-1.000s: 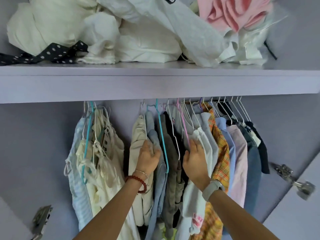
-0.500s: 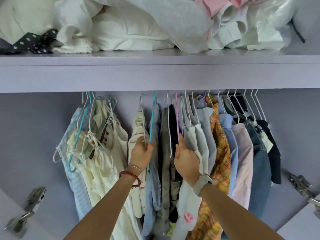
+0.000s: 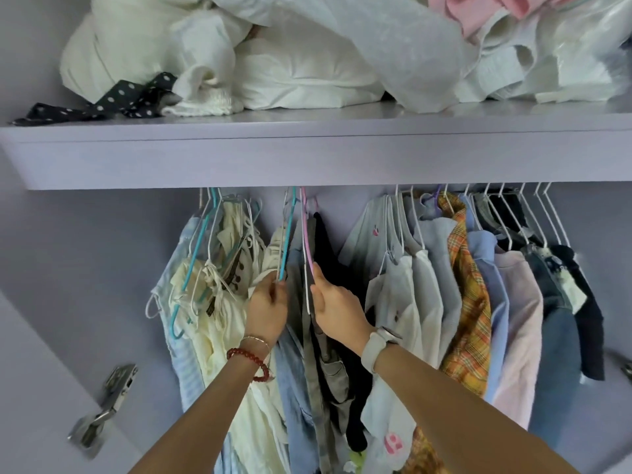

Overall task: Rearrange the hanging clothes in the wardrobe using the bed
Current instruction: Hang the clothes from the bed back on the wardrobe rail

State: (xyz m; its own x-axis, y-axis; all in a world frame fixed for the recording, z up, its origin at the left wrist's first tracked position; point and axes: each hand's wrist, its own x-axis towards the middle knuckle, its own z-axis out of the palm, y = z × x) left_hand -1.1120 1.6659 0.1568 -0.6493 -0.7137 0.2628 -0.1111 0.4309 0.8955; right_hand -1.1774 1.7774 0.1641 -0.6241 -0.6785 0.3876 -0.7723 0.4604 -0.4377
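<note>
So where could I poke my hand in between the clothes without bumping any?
Best gap: between the black garment and the white shirts. A thinner one sits between the cream tops and the teal hanger. The shelf top is crowded.

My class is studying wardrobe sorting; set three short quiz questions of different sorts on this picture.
1. True or false: the left hand pinches the teal hanger.
2. The right hand touches which hanger: A pink hanger, B purple, C none?
3. What lies on the shelf at far left?

Key: 1 true. 2 A. 3 a dark polka-dot cloth.
</note>
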